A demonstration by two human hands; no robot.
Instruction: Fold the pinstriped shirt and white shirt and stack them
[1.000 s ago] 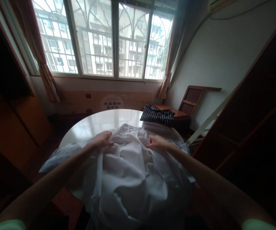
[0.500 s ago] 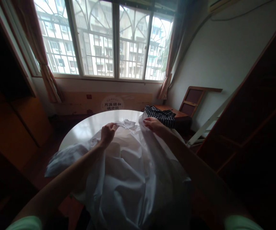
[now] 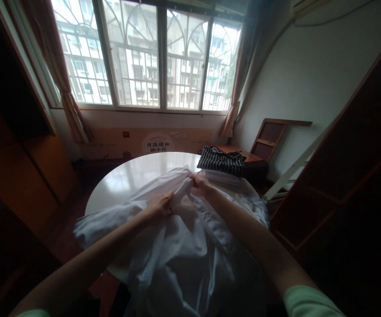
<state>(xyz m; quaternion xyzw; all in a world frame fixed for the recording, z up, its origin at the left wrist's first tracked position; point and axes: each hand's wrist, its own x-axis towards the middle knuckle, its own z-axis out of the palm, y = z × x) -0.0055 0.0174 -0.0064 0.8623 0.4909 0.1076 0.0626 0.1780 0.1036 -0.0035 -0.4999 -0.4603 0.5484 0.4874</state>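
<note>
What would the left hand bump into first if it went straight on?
The left hand would first meet the white cloth it holds, then probably the right hand; depth is unclear.

Looks, beyond the left hand (image 3: 161, 205) and right hand (image 3: 199, 182), onto a four-panel window (image 3: 162, 66) with a curved grille (image 3: 186, 35), flanked by tied-back curtains (image 3: 68, 103). Takes in cool daylight there, fading into dark corners. Shows a printed panel (image 3: 114, 140) below it, a round white table (image 3: 124, 176) under both hands, an orange-brown cabinet (image 3: 49, 165) and reddish floor (image 3: 65, 220) left of the left hand. Has, right of the right hand, a pale wall (image 3: 319, 75) and dark wooden furniture (image 3: 345, 176).
</note>
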